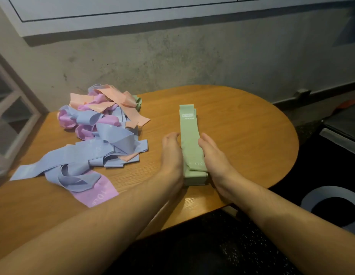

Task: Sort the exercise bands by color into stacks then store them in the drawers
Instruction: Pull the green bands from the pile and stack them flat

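**On the oval wooden table: green bands stacked, mixed pile unsorted**

On the oval wooden table (242,124), right of centre, lies a neat stack of flat pale green exercise bands (189,135), its long side running away from the person.

- Hands: the left hand (171,155) lies flat against the left edge of the green stack, fingers straight; the right hand (212,153) lies flat against the right edge, fingers straight and together. Neither hand curls round anything; both press the stack from the sides.
- Writing on the green stack: a small white rectangular label (187,115) near the far end, its text too small to read; pale figures near the close end, partly hidden by the right hand, appear to read "20".
- Unsorted pile (99,132): a loose tangle of periwinkle blue, lilac and peach pink bands on the left half of the table, well apart from the green stack. One folded green band (138,102) shows at the far edge of the pile.
- Writing on the pile: the lilac band (97,193) nearest the person, just beside the left forearm, bears pale print reading "10 LB"; faint print on a blue band is unreadable.
- Surroundings: a grey concrete wall (172,62) behind the table; pale cabinet fronts (113,8) above; a white framed glass panel (12,116) at the left; a grey ring-shaped object (319,193) on the dark floor at the right.
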{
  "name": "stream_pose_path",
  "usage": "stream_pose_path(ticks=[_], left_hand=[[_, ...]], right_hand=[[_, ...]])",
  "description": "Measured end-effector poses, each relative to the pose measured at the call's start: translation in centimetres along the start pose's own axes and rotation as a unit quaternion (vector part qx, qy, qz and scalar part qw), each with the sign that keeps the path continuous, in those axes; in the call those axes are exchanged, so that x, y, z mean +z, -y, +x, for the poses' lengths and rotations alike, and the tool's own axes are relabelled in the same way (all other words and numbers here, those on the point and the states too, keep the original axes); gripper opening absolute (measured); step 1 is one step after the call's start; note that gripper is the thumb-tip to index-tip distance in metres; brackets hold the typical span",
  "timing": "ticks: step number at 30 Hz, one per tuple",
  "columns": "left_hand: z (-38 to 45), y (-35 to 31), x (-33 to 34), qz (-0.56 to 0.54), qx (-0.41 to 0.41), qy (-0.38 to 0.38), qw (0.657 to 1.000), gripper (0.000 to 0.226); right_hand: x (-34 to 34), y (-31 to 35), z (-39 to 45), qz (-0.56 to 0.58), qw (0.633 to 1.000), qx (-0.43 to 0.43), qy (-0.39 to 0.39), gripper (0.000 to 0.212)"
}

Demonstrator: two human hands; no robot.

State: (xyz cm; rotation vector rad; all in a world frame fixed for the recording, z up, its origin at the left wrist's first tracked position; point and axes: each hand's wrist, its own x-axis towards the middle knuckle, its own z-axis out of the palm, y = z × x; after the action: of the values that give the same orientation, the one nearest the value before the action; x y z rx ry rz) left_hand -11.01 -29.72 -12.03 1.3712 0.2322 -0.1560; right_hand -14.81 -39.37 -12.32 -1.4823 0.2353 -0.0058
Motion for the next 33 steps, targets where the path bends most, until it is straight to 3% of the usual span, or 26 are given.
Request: stream_pose_path(ticks=[4, 10, 14, 19, 23, 29, 31, 33], left_hand=[[-0.6, -0.6, 1.1, 0.035, 0.040, -0.013, 0.998, 0.026], [-0.3, -0.9, 0.7, 0.051, 0.027, 0.025, 0.998, 0.024], [1.0, -1.8, -1.3, 0.137, 0.081, 0.045, 0.986, 0.015], [4.2, -4.1, -5.3, 0.335, 0.221, 0.055, 0.914, 0.020], [7.3, -7.5, -9.2, 0.425, 0.290, 0.022, 0.858, 0.022], [14.0, -11.9, -13.2, 0.534, 0.305, 0.000, 0.789, 0.030], [16.4, -12.8, -14.2, 0.578, 0.315, -0.002, 0.753, 0.038], [19.2, -13.4, -15.2, 0.619, 0.343, 0.000, 0.706, 0.033]], right_hand=[[0.9, 0.3, -0.6, -0.034, 0.999, -0.001, 0.010, 0.055], [-0.1, 0.9, -0.6, -0.148, 0.989, -0.013, 0.007, 0.060], [-0.8, 2.6, 0.2, -0.185, 0.980, -0.063, -0.027, 0.039], [0.2, 4.8, 2.0, -0.226, 0.968, -0.108, -0.009, 0.029], [2.6, 5.8, 4.3, -0.241, 0.963, -0.121, 0.016, 0.024], [6.7, 6.3, 9.7, -0.278, 0.952, -0.111, 0.064, 0.026], [8.1, 6.4, 12.0, -0.304, 0.944, -0.110, 0.069, 0.028], [9.5, 6.5, 14.4, -0.320, 0.938, -0.111, 0.077, 0.031]])
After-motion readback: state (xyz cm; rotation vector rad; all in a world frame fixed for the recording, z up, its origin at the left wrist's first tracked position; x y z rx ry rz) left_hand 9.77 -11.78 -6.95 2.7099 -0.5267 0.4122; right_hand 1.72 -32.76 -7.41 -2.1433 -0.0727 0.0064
